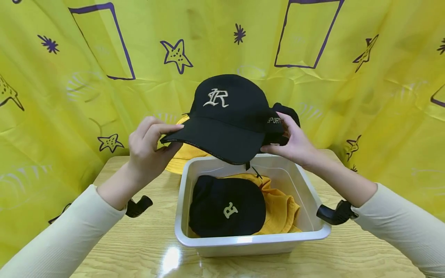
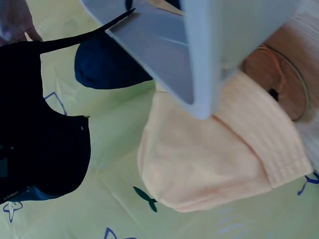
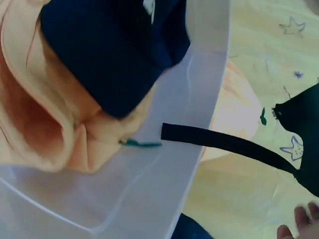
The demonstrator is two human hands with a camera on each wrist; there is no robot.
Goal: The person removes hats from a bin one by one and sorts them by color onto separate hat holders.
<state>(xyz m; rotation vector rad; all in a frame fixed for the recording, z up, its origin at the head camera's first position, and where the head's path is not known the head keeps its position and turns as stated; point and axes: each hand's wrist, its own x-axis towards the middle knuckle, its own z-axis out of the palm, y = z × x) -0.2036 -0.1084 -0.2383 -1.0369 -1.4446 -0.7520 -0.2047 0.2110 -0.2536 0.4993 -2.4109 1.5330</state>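
Note:
A black baseball cap (image 1: 229,104) with a pale embroidered letter on its front is held up above a light grey plastic bin (image 1: 184,185). My left hand (image 1: 149,143) pinches the left side of its brim between thumb and fingers. With thumb and fingers, my right hand (image 1: 295,143) grips the cap's right side, near white lettering. The cap's loose strap (image 3: 229,144) hangs over the bin in the right wrist view. Inside the bin, a black cap (image 1: 222,206) with a pale letter lies on a yellow cloth hat (image 1: 283,208).
Behind the bin are another yellow hat (image 2: 199,149), partly hidden in the head view, and another dark cap (image 2: 109,64). The bin stands on a wood-grain table (image 1: 139,243). A yellow curtain (image 1: 208,23) with drawn stars hangs behind.

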